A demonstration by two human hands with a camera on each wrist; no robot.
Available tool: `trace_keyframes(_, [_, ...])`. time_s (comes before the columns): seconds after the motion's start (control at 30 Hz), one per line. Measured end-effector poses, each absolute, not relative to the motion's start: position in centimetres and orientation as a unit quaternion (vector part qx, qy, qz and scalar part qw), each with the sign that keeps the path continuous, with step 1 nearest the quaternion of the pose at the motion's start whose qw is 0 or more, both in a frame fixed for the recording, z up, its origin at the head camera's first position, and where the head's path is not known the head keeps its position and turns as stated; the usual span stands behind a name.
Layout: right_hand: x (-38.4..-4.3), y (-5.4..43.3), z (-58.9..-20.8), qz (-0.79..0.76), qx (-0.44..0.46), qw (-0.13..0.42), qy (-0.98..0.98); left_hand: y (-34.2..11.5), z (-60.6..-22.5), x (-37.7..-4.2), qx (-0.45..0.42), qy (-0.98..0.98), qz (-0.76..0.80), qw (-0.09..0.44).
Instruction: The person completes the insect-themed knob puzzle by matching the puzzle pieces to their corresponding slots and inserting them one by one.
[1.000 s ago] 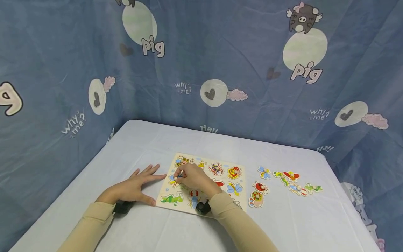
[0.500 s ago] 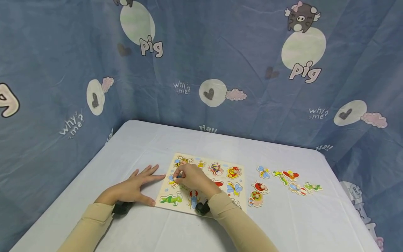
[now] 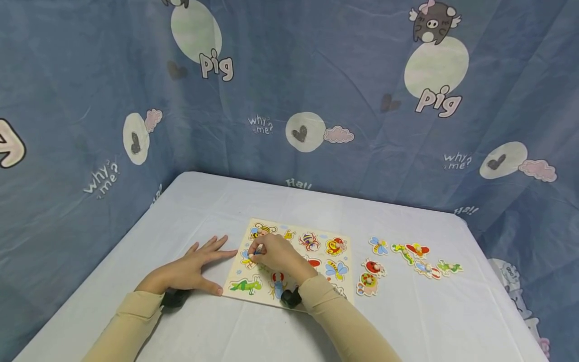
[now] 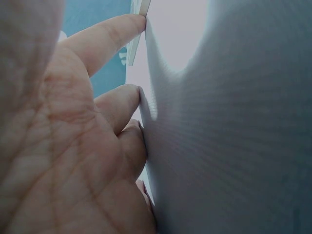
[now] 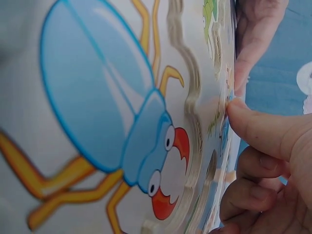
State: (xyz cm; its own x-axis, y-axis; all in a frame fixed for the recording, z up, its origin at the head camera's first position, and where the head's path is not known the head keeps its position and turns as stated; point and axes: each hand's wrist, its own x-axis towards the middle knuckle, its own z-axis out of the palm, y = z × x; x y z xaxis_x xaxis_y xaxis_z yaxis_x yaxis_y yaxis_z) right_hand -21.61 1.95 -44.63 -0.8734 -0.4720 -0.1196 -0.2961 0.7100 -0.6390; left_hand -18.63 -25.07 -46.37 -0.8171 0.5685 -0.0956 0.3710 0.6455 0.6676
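A light wooden peg-puzzle board (image 3: pixel 266 297) with printed insects lies in the middle of the table. My right hand (image 3: pixel 278 256) reaches over it, and its thumb and fingertips pinch a knobbed insect puzzle piece (image 3: pixel 246 257) at the left of the middle row. That piece shows blue and yellow; the hand covers much of it, so how it sits in its recess cannot be told. With fingers spread, my left hand (image 3: pixel 190 269) rests on the cloth, index fingertip and thumb at the board's left edge. A printed blue beetle (image 5: pixel 97 83) fills the right wrist view.
Loose knobbed pieces lie right of the board: a blue-winged insect (image 3: pixel 379 246), a ladybird (image 3: pixel 373 267), a snail (image 3: pixel 368 285), and several more farther right, some overlapping. White cloth (image 3: pixel 190 332) covers the table. A blue printed curtain (image 3: pixel 362 166) hangs behind and at the sides.
The whole head view has shifted very slightly. Both hands, the board and the loose pieces otherwise stay in place, the right hand still pinching the same piece.
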Motion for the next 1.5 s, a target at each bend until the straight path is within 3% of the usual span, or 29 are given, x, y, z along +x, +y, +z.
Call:
trace_keyframes(0.33, [-21.6,2.0,-44.5,-0.319,-0.214,0.132,0.914,-25.0,-46.3,-18.7,0.261,0.896,0.326,0.152])
trace_keyframes(0.9, [-21.6,3.9,-43.7,-0.340,-0.228,0.166,0.897,-24.8,-46.0,-18.8,0.257,0.900,0.316,0.154])
trace_keyframes(1.5, [-21.2,8.3,-42.3,-0.350,-0.220,0.142,0.899,-24.8,-46.1,-18.6,0.251,0.902,0.316,0.154])
